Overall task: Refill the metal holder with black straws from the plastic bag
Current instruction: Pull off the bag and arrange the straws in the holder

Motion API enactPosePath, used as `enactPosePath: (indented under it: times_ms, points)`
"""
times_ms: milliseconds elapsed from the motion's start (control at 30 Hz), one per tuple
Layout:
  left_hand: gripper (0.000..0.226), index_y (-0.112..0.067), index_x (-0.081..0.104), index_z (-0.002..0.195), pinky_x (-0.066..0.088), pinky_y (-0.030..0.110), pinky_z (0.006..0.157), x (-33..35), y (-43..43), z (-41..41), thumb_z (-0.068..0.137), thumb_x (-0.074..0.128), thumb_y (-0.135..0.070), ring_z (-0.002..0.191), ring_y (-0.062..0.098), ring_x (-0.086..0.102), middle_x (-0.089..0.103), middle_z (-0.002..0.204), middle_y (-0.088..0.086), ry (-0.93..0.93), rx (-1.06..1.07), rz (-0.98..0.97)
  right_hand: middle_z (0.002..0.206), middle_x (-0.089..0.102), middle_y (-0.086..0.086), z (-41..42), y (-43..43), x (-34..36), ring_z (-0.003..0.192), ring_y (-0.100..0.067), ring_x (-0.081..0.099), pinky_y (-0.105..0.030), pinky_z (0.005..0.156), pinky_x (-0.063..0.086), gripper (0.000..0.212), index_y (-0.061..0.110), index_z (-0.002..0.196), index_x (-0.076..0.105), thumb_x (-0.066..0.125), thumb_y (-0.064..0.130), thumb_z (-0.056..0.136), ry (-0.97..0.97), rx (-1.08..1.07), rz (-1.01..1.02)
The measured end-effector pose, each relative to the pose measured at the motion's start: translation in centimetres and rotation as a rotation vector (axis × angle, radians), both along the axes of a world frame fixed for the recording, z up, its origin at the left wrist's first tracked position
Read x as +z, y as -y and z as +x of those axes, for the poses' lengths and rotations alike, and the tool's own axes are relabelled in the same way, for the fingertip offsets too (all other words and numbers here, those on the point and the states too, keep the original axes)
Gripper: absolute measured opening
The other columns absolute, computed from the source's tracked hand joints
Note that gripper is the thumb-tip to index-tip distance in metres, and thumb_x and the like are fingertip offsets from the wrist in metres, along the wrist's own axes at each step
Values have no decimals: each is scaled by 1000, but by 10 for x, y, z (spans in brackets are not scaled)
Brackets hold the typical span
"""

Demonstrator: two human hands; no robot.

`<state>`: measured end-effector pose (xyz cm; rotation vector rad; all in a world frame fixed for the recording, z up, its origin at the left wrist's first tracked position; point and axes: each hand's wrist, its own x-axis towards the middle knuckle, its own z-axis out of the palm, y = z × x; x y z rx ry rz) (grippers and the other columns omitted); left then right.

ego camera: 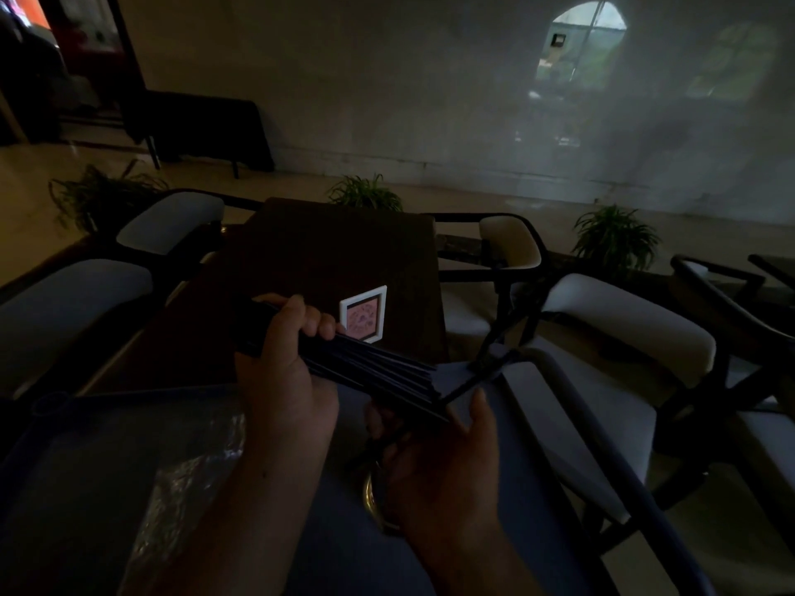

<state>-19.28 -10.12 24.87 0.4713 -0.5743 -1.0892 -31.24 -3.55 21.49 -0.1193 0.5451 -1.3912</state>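
My left hand [284, 363] is closed around a bundle of black straws [378, 372] that fans out to the right. My right hand [439, 449] sits just under the fanned ends, fingers curled against the straws, thumb raised beside their tips. Below the right hand a shiny curved rim, probably the metal holder [371, 494], shows in part; the hand hides most of it. A crinkled clear plastic bag [189, 475] lies at the lower left on a dark tray. The scene is very dim.
A dark wooden table [327, 260] stretches ahead, with a small white-framed card [363, 314] standing on it. Cushioned chairs [602, 337] flank both sides. Potted plants [615, 238] line the floor beyond, before a grey wall.
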Motion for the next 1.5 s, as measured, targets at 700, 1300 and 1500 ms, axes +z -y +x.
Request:
enactPosePath:
  times_ms: [700, 1300, 1500]
  points:
    - [45, -5, 60, 123, 41, 51, 107, -22, -57, -56, 80, 63, -20, 122, 35, 58, 66, 124, 17, -257, -403, 343, 67, 55, 1, -32, 44, 45, 63, -12, 55, -29, 69, 53, 9, 14, 75, 59, 67, 18, 75, 30, -190, -25]
    - [40, -4, 79, 83, 59, 43, 64, -68, -56, -62, 89, 50, -30, 79, 35, 75, 75, 94, 23, -413, -652, 589, 80, 72, 4, -22, 24, 80, 72, -13, 70, -26, 67, 57, 20, 30, 88, 65, 69, 10, 85, -968, -193, -514]
    - [38, -1, 78, 81, 60, 39, 56, -72, -51, -65, 92, 51, -26, 68, 33, 75, 76, 84, 22, -398, -597, 663, 96, 72, -2, -22, 21, 75, 83, -19, 73, -25, 69, 58, 36, 42, 98, 60, 74, 15, 80, -997, -270, -517]
